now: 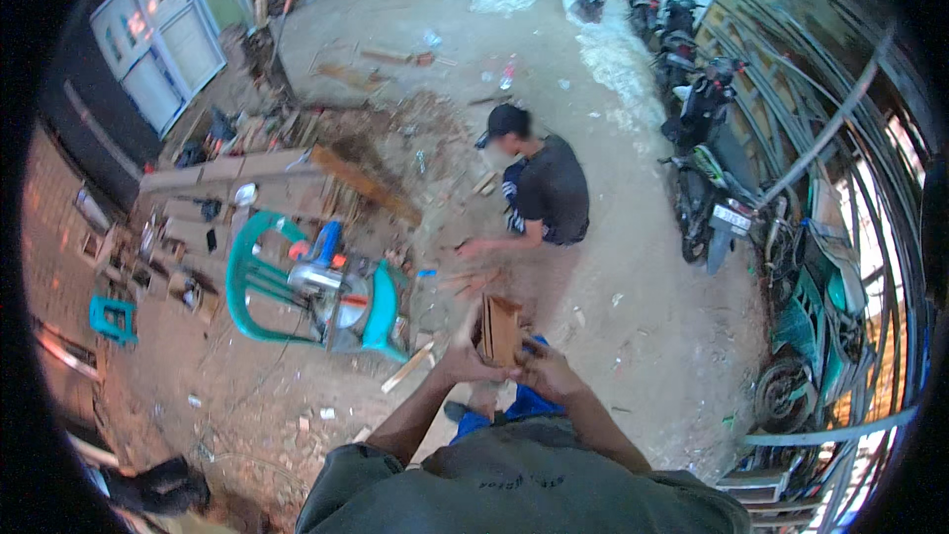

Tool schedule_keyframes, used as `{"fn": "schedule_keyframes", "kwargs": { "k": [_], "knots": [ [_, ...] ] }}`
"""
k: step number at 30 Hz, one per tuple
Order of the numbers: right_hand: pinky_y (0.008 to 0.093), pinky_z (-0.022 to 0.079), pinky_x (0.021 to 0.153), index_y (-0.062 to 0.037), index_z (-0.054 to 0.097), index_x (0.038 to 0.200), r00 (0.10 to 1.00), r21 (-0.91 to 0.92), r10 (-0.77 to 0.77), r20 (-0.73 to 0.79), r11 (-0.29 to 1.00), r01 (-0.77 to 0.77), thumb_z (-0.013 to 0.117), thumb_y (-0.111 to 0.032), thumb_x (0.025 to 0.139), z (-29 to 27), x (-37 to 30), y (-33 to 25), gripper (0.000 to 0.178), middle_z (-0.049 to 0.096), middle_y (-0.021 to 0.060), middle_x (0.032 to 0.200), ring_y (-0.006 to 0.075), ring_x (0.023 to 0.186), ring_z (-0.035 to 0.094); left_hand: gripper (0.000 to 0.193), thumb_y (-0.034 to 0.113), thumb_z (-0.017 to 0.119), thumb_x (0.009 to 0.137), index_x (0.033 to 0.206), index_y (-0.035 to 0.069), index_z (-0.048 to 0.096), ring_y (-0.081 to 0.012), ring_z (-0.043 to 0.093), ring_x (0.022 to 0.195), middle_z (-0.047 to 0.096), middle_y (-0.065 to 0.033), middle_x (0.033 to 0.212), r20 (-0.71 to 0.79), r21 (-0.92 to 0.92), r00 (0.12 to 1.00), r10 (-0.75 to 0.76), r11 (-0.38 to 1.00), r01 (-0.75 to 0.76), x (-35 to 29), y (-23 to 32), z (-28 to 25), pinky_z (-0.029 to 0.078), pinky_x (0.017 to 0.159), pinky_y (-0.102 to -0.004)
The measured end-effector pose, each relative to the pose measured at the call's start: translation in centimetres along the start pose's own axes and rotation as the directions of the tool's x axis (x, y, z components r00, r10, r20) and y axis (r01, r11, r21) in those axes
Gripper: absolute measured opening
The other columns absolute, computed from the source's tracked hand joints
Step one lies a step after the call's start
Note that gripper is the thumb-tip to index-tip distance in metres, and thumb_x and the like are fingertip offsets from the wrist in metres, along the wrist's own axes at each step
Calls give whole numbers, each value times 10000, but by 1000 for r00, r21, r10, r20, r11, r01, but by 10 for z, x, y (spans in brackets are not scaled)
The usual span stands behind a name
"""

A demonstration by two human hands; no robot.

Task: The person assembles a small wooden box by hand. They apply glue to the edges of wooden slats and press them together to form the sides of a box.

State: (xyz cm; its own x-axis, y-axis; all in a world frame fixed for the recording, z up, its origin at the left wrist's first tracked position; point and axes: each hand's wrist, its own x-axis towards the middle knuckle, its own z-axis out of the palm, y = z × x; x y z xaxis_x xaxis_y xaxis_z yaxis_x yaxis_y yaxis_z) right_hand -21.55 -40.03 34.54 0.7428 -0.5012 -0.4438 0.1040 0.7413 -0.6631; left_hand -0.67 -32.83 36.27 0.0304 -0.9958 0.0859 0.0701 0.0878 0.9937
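Note:
In front of my body I hold a small bundle of brown wooden pieces (500, 328), which stand upright and look pressed together. My left hand (469, 360) wraps round their left side and lower end. From the right, my right hand (544, 368) grips them near the bottom, its fingers curled and partly hidden. Just ahead, a co-worker (550, 188) in a dark shirt and cap squats with one arm reaching toward several wood scraps (473, 281) on the ground.
To my left a blue mitre saw (331, 282) rests on an overturned green plastic chair (259, 282). A long plank (366, 185) lies beyond it, and a small green stool (114, 319) stands farther left. Parked motorcycles (707, 188) and long metal bars (791, 89) line the right side.

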Motion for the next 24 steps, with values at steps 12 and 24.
{"fn": "schedule_keyframes", "kwargs": {
  "k": [12, 24],
  "knots": [
    [378, 531, 1035, -12, 355, 1507, 999, -510, -34, 8, 859, 34, 898, -206, 830, -169, -46, -102, 890, 610, 164, 1351, 254, 1222, 623, 915, 109, 819, 871, 1602, 129, 270, -250, 618, 1175, 556, -161, 1348, -107, -235, 972, -207, 956, 177, 168, -64, 182, 575, 941, -390],
    [573, 200, 1241, -79, -111, 1625, 832, -995, -546, 99, -51, 85, 965, -609, 580, -341, -144, -323, 1590, 96, 336, 1643, 495, 1541, 121, 743, 305, 676, 1023, 1640, 227, 268, -278, 657, 1158, 518, -172, 1466, 455, -350, 776, -436, 714, 606, 393, -68, 377, 593, 941, -456]
  ]
}}
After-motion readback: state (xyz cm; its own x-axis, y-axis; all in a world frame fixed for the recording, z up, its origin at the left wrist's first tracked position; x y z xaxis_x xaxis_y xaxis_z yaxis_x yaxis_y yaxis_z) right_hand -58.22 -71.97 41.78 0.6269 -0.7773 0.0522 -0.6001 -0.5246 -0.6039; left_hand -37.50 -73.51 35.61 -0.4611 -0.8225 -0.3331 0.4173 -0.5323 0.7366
